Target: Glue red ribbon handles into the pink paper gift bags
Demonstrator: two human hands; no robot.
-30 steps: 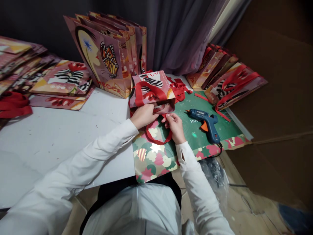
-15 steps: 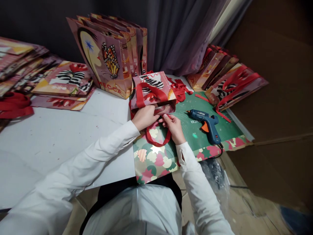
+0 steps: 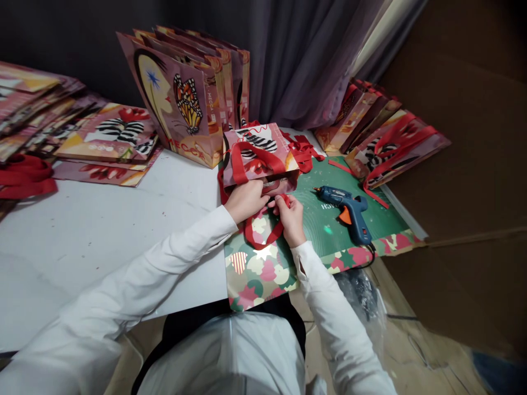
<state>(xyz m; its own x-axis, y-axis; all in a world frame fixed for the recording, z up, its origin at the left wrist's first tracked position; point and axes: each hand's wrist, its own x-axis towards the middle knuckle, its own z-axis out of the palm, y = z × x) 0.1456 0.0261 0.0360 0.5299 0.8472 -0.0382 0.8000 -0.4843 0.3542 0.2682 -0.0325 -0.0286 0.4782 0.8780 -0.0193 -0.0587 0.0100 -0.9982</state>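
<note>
A pink printed paper bag [image 3: 286,160] lies with its mouth facing me, a red ribbon handle [image 3: 269,156] looped over its upper panel. At that mouth, my left hand [image 3: 247,201] is closed on the lower edge; some of its fingers are hidden by the bag. My right hand [image 3: 291,216], just beside it, pinches a red ribbon [image 3: 263,245] that hangs in a loop below the bag. Off to the right, a blue glue gun [image 3: 345,206] with an orange trigger rests on a green sheet [image 3: 317,236], its nozzle toward the bag.
Printed bags [image 3: 185,104] stand upright at the back, with flat stacks [image 3: 105,131] and red ribbon [image 3: 27,175] on the left. More bags with ribbon handles [image 3: 395,145] lean at the right. A cardboard wall [image 3: 465,164] borders the right side.
The bag has shifted slightly right and toward me. My right hand has moved a little left and down with the ribbon, and the loop has moved slightly left.
</note>
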